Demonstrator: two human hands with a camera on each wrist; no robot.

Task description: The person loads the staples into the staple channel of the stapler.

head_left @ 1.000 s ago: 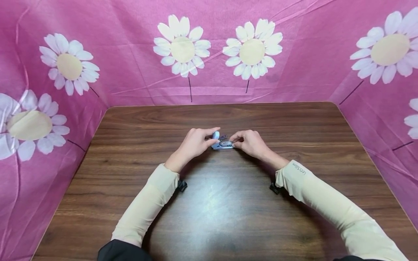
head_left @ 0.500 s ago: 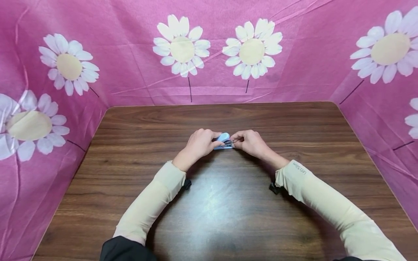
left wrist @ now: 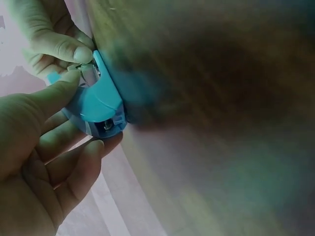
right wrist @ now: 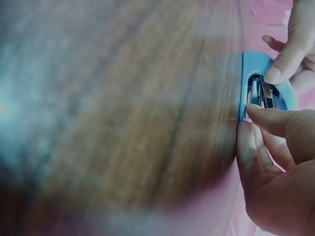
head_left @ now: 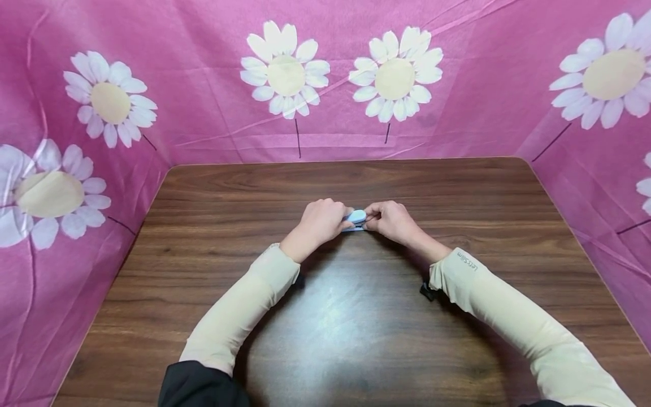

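Note:
A small light-blue stapler rests on the table between my two hands. My left hand holds its left end and upper arm between thumb and fingers. My right hand pinches the other end of the base with thumb and fingertips. In the right wrist view, the metal staple rail shows inside the blue stapler body, under the upper arm. The left wrist view shows the rounded back of the blue stapler by the left fingers. The fingers partly hide both ends.
The brown wood-grain table stretches around both hands. A pink cloth with white daisies stands along its back and sides. Dark camera mounts sit under both wrists.
The stapler's upper arm, raised steeply before, has swung down to the right, close over the base. My left hand has shifted right with it, while my right hand has stayed nearly in place.

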